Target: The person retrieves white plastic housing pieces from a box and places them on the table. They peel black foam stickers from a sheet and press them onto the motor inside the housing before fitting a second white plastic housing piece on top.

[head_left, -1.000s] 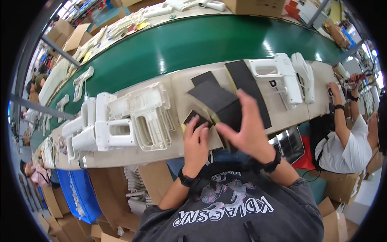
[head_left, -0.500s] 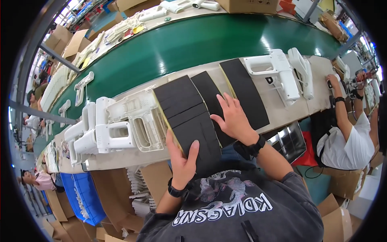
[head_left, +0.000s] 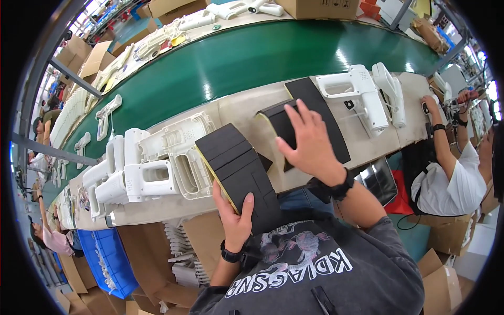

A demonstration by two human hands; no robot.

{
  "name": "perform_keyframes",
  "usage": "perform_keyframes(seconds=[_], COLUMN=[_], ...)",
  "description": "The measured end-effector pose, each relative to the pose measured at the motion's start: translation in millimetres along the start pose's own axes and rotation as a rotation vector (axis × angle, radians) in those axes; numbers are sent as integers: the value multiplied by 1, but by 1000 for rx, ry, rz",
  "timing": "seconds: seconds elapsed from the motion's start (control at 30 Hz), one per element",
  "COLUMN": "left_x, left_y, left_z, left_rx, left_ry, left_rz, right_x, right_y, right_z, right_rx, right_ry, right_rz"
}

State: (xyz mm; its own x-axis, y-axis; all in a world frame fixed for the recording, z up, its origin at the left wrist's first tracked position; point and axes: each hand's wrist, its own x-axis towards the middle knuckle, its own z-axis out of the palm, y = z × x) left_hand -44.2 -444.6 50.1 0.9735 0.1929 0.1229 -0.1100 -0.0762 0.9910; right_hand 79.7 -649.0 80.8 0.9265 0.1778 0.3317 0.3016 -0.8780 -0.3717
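My left hand (head_left: 233,220) grips a black foam sheet (head_left: 239,165) with a pale yellow edge, thumb on top and fingers beneath its left side. Cut lines cross the sheet. My right hand (head_left: 315,142) has its fingers spread over a smaller black foam strip (head_left: 281,119), which is bent with its pale underside showing at the left; whether the thumb grips it I cannot tell. Beyond that hand, another black foam sheet (head_left: 315,102) lies flat on the bench. A dark corner of foam (head_left: 265,163) shows beside the held sheet.
White gun-shaped plastic housings stand left, including an open housing shell (head_left: 184,149); another white housing (head_left: 362,92) lies right. A green conveyor belt (head_left: 236,63) runs beyond the bench. A blue crate (head_left: 107,262) and cardboard boxes sit below. A co-worker (head_left: 451,184) works at the right.
The sheet in my left hand has come nearer my body. The smaller strip has shifted and bent upward, its pale underside now showing. My right hand has moved slightly right and away from me.
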Motion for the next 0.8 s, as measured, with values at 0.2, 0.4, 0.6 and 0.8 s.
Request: perform_keyframes(seconds=[0.2,0.4,0.6,0.8], left_x=[8,6,11,11], left_y=[0,-3,-5,-12], left_z=[5,7,15,18], left_rx=[-59,-100,-59,-130], left_ry=[-54,-62,-109,-105], left_rz=[-9,-36,-10,-54], right_x=[11,8,-32,-44], right_y=[10,2,85,89], right_z=[-75,-140,-3,20], right_rx=[13,-15,-178,-169], right_ry=[138,248,-50,-80], right_rz=[9,0,104,145])
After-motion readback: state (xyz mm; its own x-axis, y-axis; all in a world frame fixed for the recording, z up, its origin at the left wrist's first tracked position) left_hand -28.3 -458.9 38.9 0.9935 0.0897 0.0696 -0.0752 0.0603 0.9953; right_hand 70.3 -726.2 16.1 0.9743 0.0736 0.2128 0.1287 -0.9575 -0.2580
